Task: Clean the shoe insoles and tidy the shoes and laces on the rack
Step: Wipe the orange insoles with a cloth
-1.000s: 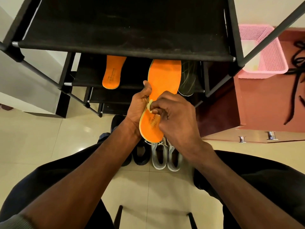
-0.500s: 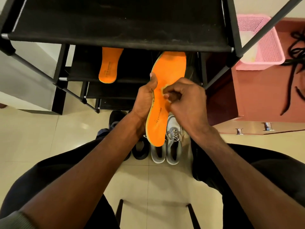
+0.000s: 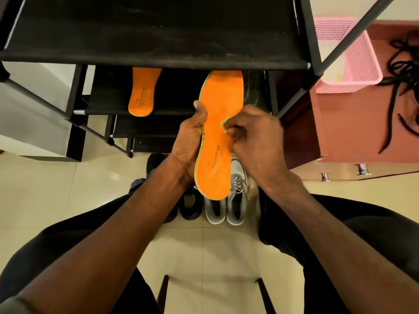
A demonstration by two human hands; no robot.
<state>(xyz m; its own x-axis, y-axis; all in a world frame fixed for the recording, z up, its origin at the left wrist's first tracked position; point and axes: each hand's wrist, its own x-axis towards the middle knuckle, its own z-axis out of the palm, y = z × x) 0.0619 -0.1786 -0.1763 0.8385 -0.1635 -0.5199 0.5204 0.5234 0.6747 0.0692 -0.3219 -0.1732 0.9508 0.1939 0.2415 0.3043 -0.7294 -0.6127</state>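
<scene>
My left hand (image 3: 189, 141) grips an orange insole (image 3: 217, 137) by its left edge and holds it upright in front of the black shoe rack (image 3: 158, 30). Against the insole's middle, my right hand (image 3: 256, 134) pinches a small yellowish cloth (image 3: 225, 125). A second orange insole (image 3: 142, 91) lies on a lower shelf of the rack. Below my hands, grey sneakers (image 3: 226, 205) and black shoes (image 3: 188, 207) stand on the tiled floor. Black laces (image 3: 403, 71) lie on the reddish cabinet to the right.
A pink plastic basket (image 3: 353, 62) sits on the reddish cabinet (image 3: 353, 132) right of the rack. My dark-trousered knees flank the shoes. Two black chair legs (image 3: 263, 295) show at the bottom. A dark insole (image 3: 254, 87) lies on the shelf behind the held one.
The cloth in my right hand has moved up the insole from the heel area to its middle. The left hand keeps hold of the insole, now more upright.
</scene>
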